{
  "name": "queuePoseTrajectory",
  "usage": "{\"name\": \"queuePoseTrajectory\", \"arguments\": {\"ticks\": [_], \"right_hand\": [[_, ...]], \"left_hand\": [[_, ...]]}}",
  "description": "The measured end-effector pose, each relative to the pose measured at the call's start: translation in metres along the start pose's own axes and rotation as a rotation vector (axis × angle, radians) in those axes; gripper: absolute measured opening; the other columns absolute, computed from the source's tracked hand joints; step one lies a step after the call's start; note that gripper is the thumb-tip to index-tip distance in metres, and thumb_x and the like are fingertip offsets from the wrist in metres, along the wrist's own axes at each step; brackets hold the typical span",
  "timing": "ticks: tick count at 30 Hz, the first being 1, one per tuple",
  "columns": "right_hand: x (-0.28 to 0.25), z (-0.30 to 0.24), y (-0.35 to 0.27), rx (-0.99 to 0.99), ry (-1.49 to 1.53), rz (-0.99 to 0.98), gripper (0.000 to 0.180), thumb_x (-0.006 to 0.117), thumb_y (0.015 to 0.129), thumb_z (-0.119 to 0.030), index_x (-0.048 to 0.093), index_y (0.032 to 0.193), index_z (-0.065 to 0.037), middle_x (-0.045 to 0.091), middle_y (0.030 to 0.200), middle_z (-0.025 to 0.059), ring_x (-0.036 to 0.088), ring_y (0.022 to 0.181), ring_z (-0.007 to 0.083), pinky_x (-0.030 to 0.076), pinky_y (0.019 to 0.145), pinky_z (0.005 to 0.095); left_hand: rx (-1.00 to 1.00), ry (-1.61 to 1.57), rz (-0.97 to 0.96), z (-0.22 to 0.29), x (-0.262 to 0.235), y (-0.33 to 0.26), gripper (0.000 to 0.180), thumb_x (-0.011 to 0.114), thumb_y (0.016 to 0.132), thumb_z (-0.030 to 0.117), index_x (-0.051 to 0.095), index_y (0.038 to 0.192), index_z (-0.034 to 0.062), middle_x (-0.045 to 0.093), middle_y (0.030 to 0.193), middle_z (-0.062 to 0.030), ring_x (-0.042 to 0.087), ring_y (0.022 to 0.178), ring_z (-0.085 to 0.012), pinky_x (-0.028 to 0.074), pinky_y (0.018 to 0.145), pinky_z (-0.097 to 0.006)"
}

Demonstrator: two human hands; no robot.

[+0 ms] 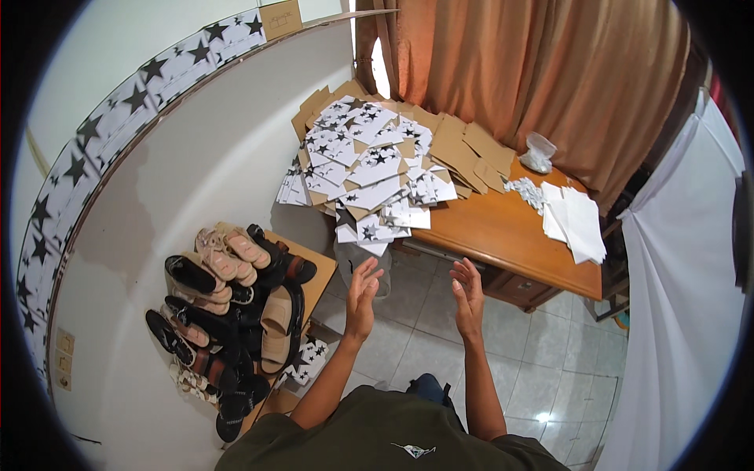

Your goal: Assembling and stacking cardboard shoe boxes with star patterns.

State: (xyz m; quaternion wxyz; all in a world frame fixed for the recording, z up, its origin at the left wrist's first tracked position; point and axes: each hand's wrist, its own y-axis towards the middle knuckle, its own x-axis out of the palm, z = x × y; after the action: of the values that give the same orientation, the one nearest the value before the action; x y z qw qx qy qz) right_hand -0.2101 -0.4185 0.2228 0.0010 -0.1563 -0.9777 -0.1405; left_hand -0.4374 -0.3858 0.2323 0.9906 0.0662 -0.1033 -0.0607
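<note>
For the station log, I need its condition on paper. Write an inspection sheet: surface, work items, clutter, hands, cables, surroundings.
Surface: brown wooden desk, glossy top.
Work items: heaped star-printed white pieces at the left; flat brown cardboard beside them; white sheets at the right.
Clutter: small pale pieces and a clear bag on the desk; shoes and sandals crowded at lower left.
Hands: left hand and right hand raised, open, holding nothing.
Cables: nothing seen for certain.
Surroundings: orange-brown curtain behind, white cloth at right, tiled floor.
</note>
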Motion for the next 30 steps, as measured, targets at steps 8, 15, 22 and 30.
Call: {"name": "queuePoseTrajectory", "arguments": {"ticks": [8,15,22,30], "right_hand": [[0.0,0.076,0.169,0.01,0.065,-0.144,0.057,0.061,0.101,-0.02,0.041,0.151,-0.001,0.055,0.141,0.0178,0.057,0.125,0.0264,0.046,0.106,0.0399],[0.006,0.14,0.323,0.051,0.065,-0.356,0.055,0.061,0.101,-0.02,0.042,0.149,0.0,0.057,0.137,0.0195,0.058,0.122,0.0273,0.048,0.103,0.0394],[0.049,0.188,0.437,0.088,0.019,-0.447,0.055,0.062,0.101,-0.022,0.043,0.147,0.001,0.058,0.135,0.0209,0.06,0.12,0.0273,0.049,0.102,0.0406],[0.126,0.246,0.52,0.141,0.006,-0.492,0.052,0.061,0.101,-0.022,0.046,0.147,-0.004,0.059,0.135,0.0168,0.058,0.119,0.0239,0.051,0.096,0.038]], "left_hand": [[-0.011,0.04,0.185,-0.057,0.032,0.137,0.062,0.05,0.102,0.043,0.039,0.151,0.0076,0.044,0.153,-0.0152,0.049,0.136,-0.0269,0.034,0.114,-0.047],[-0.006,0.061,0.393,-0.089,0.069,0.245,0.057,0.048,0.104,0.039,0.04,0.151,0.0094,0.044,0.153,-0.0156,0.049,0.138,-0.0271,0.035,0.113,-0.048],[-0.076,0.098,0.532,-0.111,0.059,0.327,0.056,0.048,0.105,0.042,0.04,0.151,0.0101,0.046,0.152,-0.0128,0.05,0.136,-0.0263,0.035,0.113,-0.048],[-0.154,0.117,0.604,-0.157,-0.006,0.424,0.056,0.051,0.102,0.045,0.044,0.148,0.0134,0.049,0.15,-0.0128,0.05,0.136,-0.0282,0.036,0.111,-0.05]]}}
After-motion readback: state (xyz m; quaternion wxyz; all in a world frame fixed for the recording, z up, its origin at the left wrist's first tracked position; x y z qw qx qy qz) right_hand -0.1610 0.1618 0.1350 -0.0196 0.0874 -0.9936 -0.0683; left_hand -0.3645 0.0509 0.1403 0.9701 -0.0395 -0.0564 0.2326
